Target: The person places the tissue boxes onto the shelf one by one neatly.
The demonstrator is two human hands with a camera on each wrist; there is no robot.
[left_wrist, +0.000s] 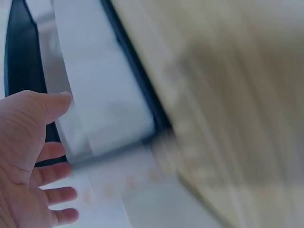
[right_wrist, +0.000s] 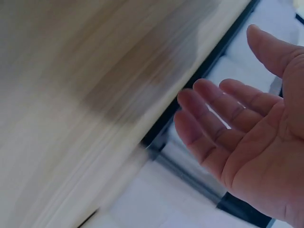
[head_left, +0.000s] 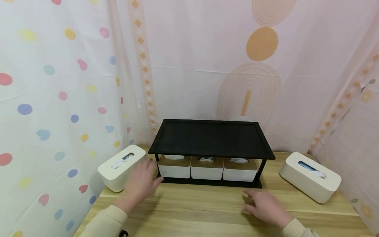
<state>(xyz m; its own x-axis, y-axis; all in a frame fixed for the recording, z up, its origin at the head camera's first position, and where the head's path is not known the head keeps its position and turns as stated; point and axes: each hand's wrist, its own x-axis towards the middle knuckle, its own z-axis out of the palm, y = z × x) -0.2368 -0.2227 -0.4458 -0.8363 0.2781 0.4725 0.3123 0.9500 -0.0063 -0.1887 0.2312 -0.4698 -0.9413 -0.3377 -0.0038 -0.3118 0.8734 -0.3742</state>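
Observation:
My left hand, blurred in the head view, is spread near the front left corner of a black two-tier stand. Its fingers look relaxed in the left wrist view and hold nothing. A white tissue box lies just beyond that hand on the left; whether they touch I cannot tell. Over the wood in front of the stand's right end is my right hand, fingers loosely bent around nothing. Three small boxes with white sides and brown tops, a left, a middle and a right one, sit side by side under the stand's top.
Another white tissue box lies at an angle on the right of the wooden table. Patterned curtains hang behind and at both sides. Blue-and-white packaging shows in the right box's slot.

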